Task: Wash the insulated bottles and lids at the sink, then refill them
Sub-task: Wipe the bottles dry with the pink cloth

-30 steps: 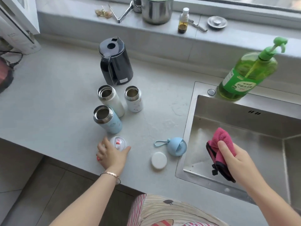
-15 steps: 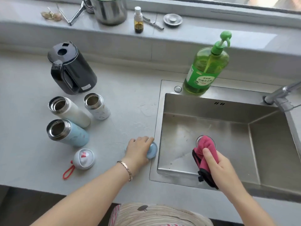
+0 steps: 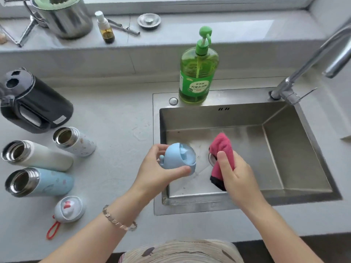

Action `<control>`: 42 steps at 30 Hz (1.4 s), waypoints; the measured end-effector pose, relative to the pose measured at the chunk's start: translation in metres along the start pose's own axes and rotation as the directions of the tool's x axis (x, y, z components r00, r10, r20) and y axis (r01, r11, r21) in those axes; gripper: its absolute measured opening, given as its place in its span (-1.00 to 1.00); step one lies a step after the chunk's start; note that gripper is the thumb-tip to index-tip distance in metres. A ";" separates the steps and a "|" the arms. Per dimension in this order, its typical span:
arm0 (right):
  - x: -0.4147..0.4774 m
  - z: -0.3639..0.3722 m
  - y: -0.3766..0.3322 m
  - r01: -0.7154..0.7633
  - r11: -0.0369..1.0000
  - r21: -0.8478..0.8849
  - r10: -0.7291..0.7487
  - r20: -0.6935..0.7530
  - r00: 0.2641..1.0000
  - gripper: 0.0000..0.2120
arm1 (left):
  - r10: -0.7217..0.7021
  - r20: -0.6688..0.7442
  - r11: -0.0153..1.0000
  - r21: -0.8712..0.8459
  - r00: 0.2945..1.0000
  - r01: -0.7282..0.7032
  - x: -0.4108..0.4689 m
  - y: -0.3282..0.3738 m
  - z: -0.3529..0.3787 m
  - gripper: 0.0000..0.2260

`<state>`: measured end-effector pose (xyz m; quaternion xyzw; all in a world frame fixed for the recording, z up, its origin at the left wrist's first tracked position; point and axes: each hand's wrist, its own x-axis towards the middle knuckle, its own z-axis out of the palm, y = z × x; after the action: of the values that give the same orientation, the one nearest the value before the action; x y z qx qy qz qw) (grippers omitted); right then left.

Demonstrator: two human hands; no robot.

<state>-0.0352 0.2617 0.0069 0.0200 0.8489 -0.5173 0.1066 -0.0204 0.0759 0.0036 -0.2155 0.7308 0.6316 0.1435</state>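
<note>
- Your left hand (image 3: 157, 168) holds the blue lid (image 3: 176, 158) in the air over the left part of the sink (image 3: 209, 116). Its fingers (image 3: 158, 149) curl over the top and the thumb is underneath.
- The lid is tipped on its side.
- Your right hand (image 3: 235, 173) grips a folded pink cloth (image 3: 222, 147) with a dark edge. The thumb presses on the front of it and the fingers wrap behind.
- The cloth hangs above the drain (image 3: 210, 158), just beside the lid but apart from it.
- Three insulated bottles stand uncapped on the worktop (image 3: 117, 120) to your left: the tall white bottle (image 3: 45, 157), the small patterned bottle (image 3: 77, 142) and the light blue bottle (image 3: 49, 182).
- The white lid (image 3: 68, 208) with a red loop rests on the worktop just in front of the light blue bottle.
- A black kettle (image 3: 38, 107) sits behind the bottles.
- A green dish soap bottle (image 3: 197, 76) stands on the sink's back rim, and the tap (image 3: 313, 59) rises at the back right corner.
- On the window ledge (image 3: 228, 31) are a steel pot (image 3: 64, 19), a small spray bottle (image 3: 106, 29) and a sink strainer (image 3: 149, 19).
</note>
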 end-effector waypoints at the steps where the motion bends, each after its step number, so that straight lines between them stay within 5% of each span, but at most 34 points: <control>1: -0.001 0.001 -0.005 0.099 0.994 -0.042 -0.098 0.014 0.995 -0.68 | -0.013 0.033 0.999 -0.033 0.999 0.014 -0.001 0.004 0.003 -0.47; 4: -0.005 0.010 -0.009 0.331 0.941 -0.069 -0.315 0.173 0.933 -0.40 | -0.038 0.197 0.979 -0.191 0.980 0.077 -0.005 0.011 0.009 -0.48; 6: -0.009 0.016 -0.012 0.412 0.909 -0.060 -0.385 0.255 0.887 -0.40 | -0.038 0.286 0.945 -0.301 0.957 0.127 -0.010 0.012 0.009 -0.47; 10: -0.018 0.018 -0.012 0.372 0.913 0.165 -0.402 0.213 0.891 -0.54 | -0.129 0.255 0.832 -0.497 0.958 0.245 -0.017 0.013 0.003 -0.49; 14: -0.024 0.025 -0.011 0.391 0.897 0.204 -0.425 0.159 0.891 -0.56 | -0.069 0.194 0.835 -0.526 0.979 0.162 -0.024 0.015 0.009 -0.60; 19: -0.016 0.026 -0.029 0.103 0.930 0.354 -0.172 0.170 0.970 -0.64 | 0.202 0.028 0.920 -0.347 0.979 -0.180 -0.026 0.011 0.012 -0.54; 26: 0.001 0.014 -0.040 -0.281 0.867 0.412 0.118 0.378 0.918 -0.78 | 0.489 0.098 0.872 -0.032 0.867 -0.488 -0.027 -0.004 0.012 -0.29; 33: -0.011 0.025 -0.035 0.016 0.915 0.404 -0.079 0.140 0.987 -0.52 | 0.263 0.072 0.914 -0.338 0.962 -0.224 -0.020 0.005 0.015 -0.31; 35: -0.012 0.024 -0.026 0.122 0.935 0.333 -0.180 0.149 0.972 -0.49 | 0.122 0.115 0.907 -0.417 0.986 -0.063 -0.022 0.009 0.017 -0.18; 39: -0.011 0.016 -0.009 0.445 0.883 0.152 -0.467 0.182 0.865 -0.43 | -0.107 0.288 0.862 -0.450 0.952 0.233 -0.026 0.017 0.013 -0.37; 42: -0.011 0.013 -0.004 0.505 0.852 0.136 -0.522 0.173 0.835 -0.40 | -0.127 0.307 0.861 -0.439 0.943 0.258 -0.028 0.019 0.012 -0.37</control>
<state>-0.0231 0.2489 0.0066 -0.2571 0.7850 -0.5615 0.0492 -0.0065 0.0931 0.0311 -0.2293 0.5029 0.7961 0.2466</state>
